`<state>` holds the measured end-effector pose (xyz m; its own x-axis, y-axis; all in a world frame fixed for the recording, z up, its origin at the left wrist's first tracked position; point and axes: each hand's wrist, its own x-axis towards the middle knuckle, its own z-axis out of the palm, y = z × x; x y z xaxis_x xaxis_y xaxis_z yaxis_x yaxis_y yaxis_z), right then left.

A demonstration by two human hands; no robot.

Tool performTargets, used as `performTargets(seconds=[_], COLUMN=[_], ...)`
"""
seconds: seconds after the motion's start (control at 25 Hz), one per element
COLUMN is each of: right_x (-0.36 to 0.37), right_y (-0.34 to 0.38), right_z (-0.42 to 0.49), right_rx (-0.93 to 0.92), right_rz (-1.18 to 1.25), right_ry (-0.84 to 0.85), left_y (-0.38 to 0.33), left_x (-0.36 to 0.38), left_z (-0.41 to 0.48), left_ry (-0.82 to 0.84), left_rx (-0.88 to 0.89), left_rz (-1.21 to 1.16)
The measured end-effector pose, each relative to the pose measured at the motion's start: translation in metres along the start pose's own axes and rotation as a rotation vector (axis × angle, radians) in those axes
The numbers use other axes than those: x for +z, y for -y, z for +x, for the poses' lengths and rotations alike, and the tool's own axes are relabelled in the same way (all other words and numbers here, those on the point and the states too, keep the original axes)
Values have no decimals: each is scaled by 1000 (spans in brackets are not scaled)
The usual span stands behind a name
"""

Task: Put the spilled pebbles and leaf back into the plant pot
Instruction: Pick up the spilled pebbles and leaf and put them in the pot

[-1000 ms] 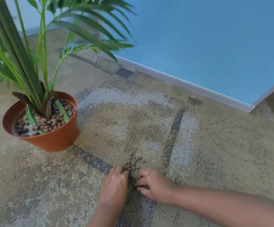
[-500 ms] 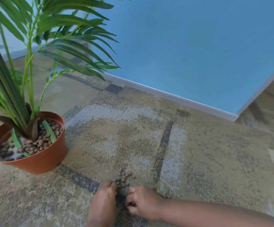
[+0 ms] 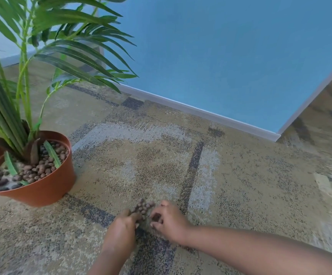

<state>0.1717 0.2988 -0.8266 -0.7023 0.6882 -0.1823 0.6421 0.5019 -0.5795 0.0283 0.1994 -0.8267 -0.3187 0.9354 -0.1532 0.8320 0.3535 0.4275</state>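
Observation:
A small heap of brown pebbles (image 3: 142,209) lies on the patterned carpet between my two hands. My left hand (image 3: 121,229) rests on the carpet at the heap's left side, fingertips touching the pebbles. My right hand (image 3: 169,220) sits at the heap's right side, fingers curled around a pebble or two. The terracotta plant pot (image 3: 42,189) stands to the left, filled with brown pebbles and holding a green palm plant (image 3: 12,96). Loose green leaves (image 3: 52,153) lie on the pebbles inside the pot. No spilled leaf shows on the carpet.
A blue wall (image 3: 220,56) with a grey baseboard (image 3: 201,114) runs across the back and ends at a corner on the right. Palm fronds overhang the pot and the carpet behind it. Carpet (image 3: 240,195) stretches right of my hands.
The view has shifted, so the pot sits further left and lower than one second ago. My hands stay at the pebble heap; the right fingers have curled in on pebbles.

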Motion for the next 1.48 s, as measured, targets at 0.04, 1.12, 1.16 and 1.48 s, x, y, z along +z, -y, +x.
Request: performTargets(seconds=[0.04, 1.12, 1.16, 1.48], right_x=[-1, -13, -12, -7], right_y=[1, 11, 13, 21], right_z=[3, 29, 29, 30], right_rx=[14, 85, 56, -149], right_rz=[-3, -94, -109, -274], right_ry=[1, 148, 151, 187], left_y=[-1, 12, 12, 9], left_x=[-2, -7, -6, 1], left_z=[0, 27, 28, 29], left_ry=[-4, -16, -21, -121], left_rx=[-3, -116, -99, 16], left_rz=[6, -80, -63, -41])
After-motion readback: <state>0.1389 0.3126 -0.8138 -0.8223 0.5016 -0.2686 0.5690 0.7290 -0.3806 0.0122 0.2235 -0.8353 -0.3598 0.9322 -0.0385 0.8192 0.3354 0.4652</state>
